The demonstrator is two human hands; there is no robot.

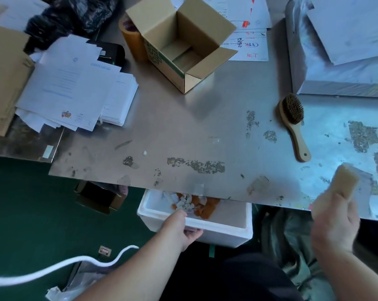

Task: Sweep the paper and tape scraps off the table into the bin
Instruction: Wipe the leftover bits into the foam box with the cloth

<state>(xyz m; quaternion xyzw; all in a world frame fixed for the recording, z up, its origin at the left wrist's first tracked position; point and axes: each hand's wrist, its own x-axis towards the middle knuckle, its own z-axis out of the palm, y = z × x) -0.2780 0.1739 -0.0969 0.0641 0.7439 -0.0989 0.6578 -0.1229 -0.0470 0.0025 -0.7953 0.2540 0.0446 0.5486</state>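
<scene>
Your left hand (183, 227) grips the near rim of the white foam bin (227, 233), thumb over the lip and fingers curled against the outer wall. The bin sits just beyond that hand, tucked partly under the near edge of the surface (183, 118), its long side running along that edge. A heap of white and orange scraps (194, 204) lies in it, just past your thumb.

Your right hand (333, 216) is closed round a tan block (346, 181). It is blurred, so I cannot tell what the block is.

One small white scrap (144, 152) lies on the surface, straight ahead of your left hand and well to the left of your right. It is about level with the bin's left wall, so it probably needs pulling toward you. The wooden brush (292, 122) lies ahead of your right hand, untouched.
</scene>
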